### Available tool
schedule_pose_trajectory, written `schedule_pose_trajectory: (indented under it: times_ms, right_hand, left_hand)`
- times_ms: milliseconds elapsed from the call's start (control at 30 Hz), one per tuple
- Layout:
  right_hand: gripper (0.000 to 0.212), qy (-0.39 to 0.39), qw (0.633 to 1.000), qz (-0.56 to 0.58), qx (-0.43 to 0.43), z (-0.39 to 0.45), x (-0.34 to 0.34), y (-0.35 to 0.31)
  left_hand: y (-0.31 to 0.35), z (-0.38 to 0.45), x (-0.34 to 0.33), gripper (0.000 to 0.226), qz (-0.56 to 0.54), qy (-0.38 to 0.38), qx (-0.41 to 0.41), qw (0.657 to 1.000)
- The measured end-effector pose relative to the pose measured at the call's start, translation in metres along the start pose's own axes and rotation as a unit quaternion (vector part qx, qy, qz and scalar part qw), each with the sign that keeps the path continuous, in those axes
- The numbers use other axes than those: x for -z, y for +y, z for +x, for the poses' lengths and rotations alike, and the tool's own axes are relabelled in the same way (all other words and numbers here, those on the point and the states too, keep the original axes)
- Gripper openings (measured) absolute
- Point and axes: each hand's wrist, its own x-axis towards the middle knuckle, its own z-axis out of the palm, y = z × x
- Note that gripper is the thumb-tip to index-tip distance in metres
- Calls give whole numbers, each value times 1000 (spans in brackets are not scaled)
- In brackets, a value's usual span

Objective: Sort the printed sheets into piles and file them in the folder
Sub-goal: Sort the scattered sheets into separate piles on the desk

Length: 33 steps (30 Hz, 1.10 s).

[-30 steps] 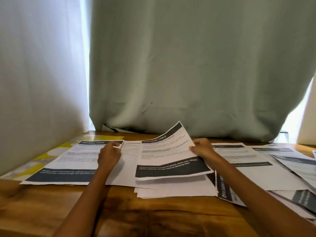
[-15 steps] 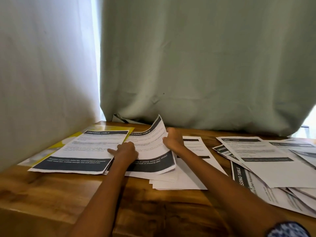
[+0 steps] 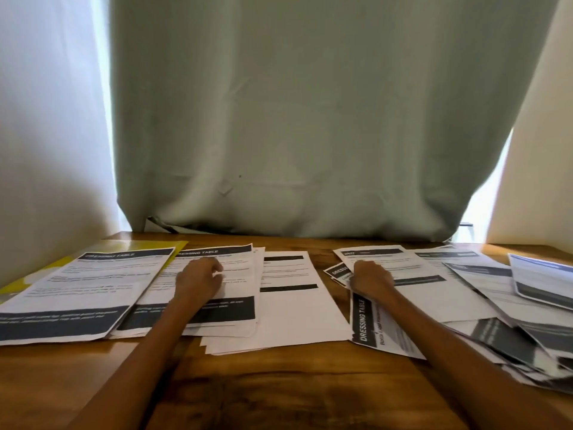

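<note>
My left hand rests loosely curled on the middle pile, gripping nothing; my right hand presses on the unsorted heap at right, grip I cannot tell. Yellow folder lies far left under 1 sorted sheet. Paper is light, floppy, slippery; I'd pinch a top sheet by its near corner

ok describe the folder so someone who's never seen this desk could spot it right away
Start at the wooden table and go to its far left corner, beside the white curtain. The folder lies flat there, mostly buried under the leftmost printed sheet. It is the only bright yellow thing among black-and-white pages.
</note>
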Motion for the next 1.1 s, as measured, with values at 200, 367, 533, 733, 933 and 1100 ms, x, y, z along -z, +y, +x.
schedule_pose_trajectory:
  times_ms: [200, 367, 533, 733, 933, 1100]
  right_hand:
    - [33, 60, 992, -58, 93, -1, -7, 7]
    - [29, 82, 995, 56, 26, 4, 0, 21]
    - [27, 182, 940, 255, 137, -9, 13, 8]
    - [28, -21, 802, 540, 254, -19, 16, -2]
    - [48, 167, 818, 547, 68, 20, 17, 45]
    - [22, 58, 722, 689, 31, 28, 6, 46]
  left_hand:
    - [86, -3, -21, 20, -139, -65, -60, 986]
    - [141, -13, -36, 16, -288, -174, -12, 942]
    - [165, -32, -45, 54, -531, -299, 47, 791]
    - [150, -25, -43, 24, -662, -176, 128, 717]
    - [121, -16, -31, 27, -638, -220, 155, 722]
    - [119, -16, -30, 24, -633, -229, 138, 726]
